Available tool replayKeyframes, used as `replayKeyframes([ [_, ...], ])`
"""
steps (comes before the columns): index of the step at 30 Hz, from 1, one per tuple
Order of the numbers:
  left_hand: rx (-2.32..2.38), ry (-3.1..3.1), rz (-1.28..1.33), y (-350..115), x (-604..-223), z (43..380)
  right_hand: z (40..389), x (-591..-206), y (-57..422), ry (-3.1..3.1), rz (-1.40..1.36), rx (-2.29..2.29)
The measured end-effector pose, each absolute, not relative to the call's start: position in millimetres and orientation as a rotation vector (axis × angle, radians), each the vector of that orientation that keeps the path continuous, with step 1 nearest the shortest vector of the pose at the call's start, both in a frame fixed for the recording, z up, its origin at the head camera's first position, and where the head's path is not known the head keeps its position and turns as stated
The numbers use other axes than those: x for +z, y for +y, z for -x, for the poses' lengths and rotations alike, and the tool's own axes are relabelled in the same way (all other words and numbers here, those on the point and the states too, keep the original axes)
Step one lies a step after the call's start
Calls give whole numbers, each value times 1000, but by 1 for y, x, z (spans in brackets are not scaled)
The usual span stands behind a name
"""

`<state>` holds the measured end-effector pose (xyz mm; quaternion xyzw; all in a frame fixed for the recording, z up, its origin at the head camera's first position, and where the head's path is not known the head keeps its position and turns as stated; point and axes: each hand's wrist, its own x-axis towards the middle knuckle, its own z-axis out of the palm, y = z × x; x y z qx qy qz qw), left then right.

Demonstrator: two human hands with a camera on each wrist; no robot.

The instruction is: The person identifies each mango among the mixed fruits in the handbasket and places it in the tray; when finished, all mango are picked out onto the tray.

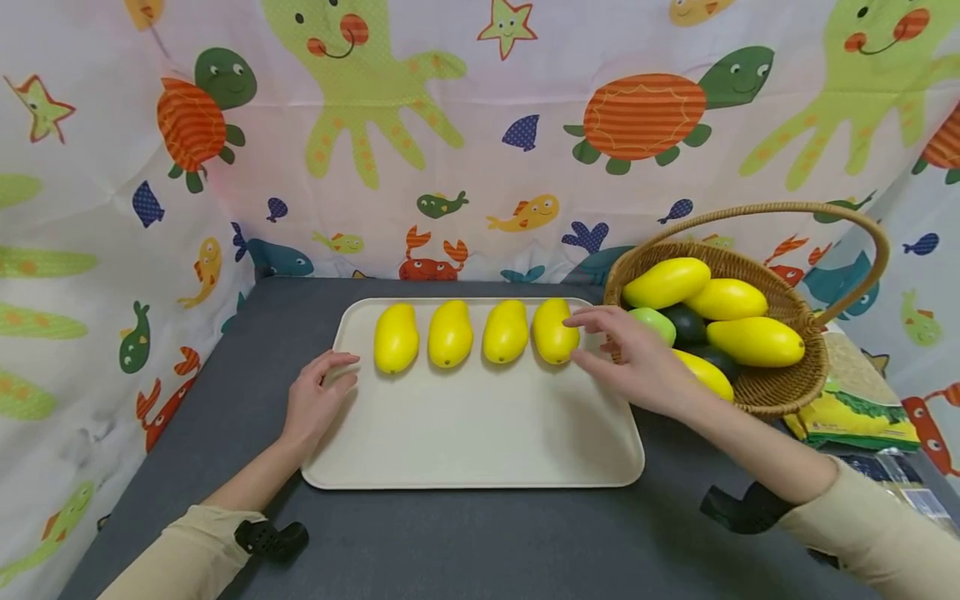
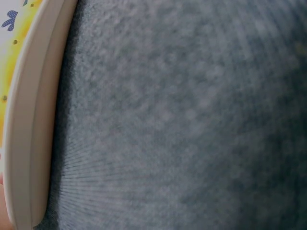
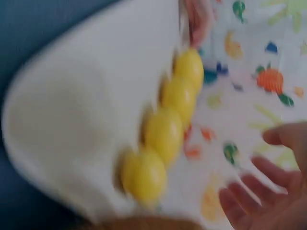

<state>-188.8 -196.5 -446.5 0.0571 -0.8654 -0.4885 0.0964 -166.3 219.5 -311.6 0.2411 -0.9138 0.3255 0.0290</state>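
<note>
Several yellow mangoes stand in a row along the far side of a cream tray [image 1: 480, 433]. My right hand [image 1: 637, 358] hovers by the rightmost mango [image 1: 555, 332], its thumb and fingertips overlapping that fruit's edge in the head view. The right wrist view shows the same right hand [image 3: 273, 182] with spread, slightly bent fingers and nothing between them, apart from the nearest mango [image 3: 144, 176]. At the tray's left edge rests my left hand [image 1: 318, 400], fingers relaxed over the rim. The leftmost mango [image 1: 396, 337] lies a little beyond its fingertips.
A wicker basket [image 1: 813, 375] with a tall handle stands to the right, tilted toward me. It holds more mangoes [image 1: 753, 342], a green fruit [image 1: 654, 323] and dark ones. A yellow bag [image 1: 862, 408] lies behind it. A patterned curtain [image 1: 480, 158] encloses the dark tabletop [image 1: 480, 542].
</note>
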Motion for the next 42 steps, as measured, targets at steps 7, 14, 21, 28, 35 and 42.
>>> replayKeyframes([
  [7, -1454, -2552, -162, -197, -446, 187, 197, -262, 273, -2981, -738, 387],
  [14, -1447, -2551, -153, -196, -446, 187, 253, -261, 320, -3148, -563, 232],
  [21, -1459, -2556, -152, -197, -448, 188, 288, -284, 350, -3143, -519, 348],
  [28, -1462, -2547, -149, -198, -449, 190, 299, -295, 356, -3262, -452, 422],
  [35, -1450, -2556, -153, -197, -448, 190, 301, -297, 355, -3322, -435, 327],
  [42, -1453, -2557, -153, -198, -448, 189, 300, -299, 354, -3326, -421, 319],
])
